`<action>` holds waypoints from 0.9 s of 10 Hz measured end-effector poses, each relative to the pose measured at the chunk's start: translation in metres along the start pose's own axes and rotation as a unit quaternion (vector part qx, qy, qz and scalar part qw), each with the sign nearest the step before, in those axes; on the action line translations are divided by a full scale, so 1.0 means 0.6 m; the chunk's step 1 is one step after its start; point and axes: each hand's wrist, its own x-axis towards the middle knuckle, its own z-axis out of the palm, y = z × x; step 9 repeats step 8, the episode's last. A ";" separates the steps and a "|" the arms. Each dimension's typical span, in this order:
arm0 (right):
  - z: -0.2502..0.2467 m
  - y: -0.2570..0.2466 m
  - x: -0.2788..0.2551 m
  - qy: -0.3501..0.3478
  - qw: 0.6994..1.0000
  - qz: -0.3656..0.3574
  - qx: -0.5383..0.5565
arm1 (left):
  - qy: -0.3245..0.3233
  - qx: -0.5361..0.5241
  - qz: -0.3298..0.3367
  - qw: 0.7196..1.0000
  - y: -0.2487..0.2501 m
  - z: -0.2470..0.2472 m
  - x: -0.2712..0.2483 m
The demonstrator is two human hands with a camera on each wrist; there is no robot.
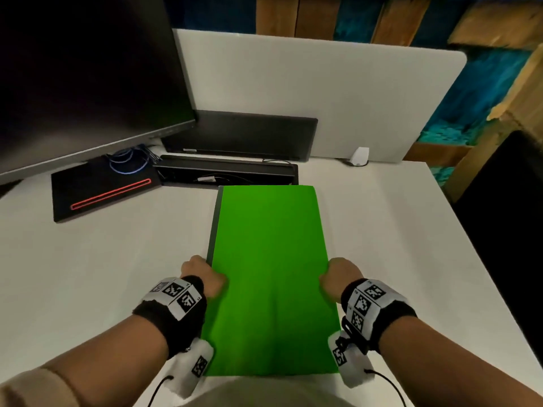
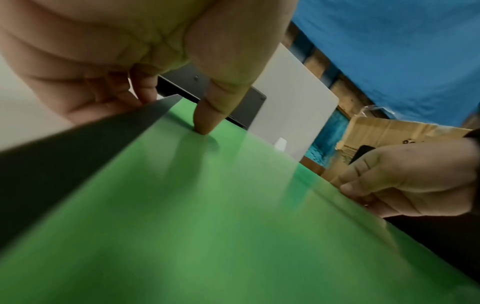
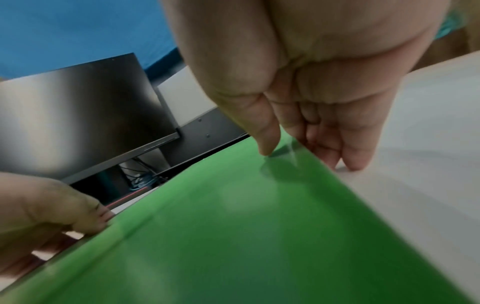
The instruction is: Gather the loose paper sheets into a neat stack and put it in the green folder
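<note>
Hands first: the left hand pinches the green folder at its left edge, thumb pressed on the cover and fingers curled beneath. The right hand grips the right edge the same way, thumb on top, fingers under the rim. Closed, the folder lies lengthwise on the white desk, its near end at the person's body. Past its far end sits a black cable tray, then a dark laptop against a white divider. A monitor stands at the left, over a black pad with a red stripe.
</note>
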 end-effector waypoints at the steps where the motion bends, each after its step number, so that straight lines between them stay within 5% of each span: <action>1: 0.020 -0.061 0.007 -0.015 0.999 -0.032 0.035 | 0.018 -0.024 -0.002 1.000 -0.050 -0.048 0.014; 4: 0.044 -0.146 0.006 -0.031 0.996 -0.019 0.084 | 0.026 -0.009 0.034 0.999 -0.083 -0.132 0.047; 9: 0.030 -0.129 -0.029 0.053 0.993 0.010 0.109 | 0.041 -0.029 0.032 0.998 -0.110 -0.150 0.061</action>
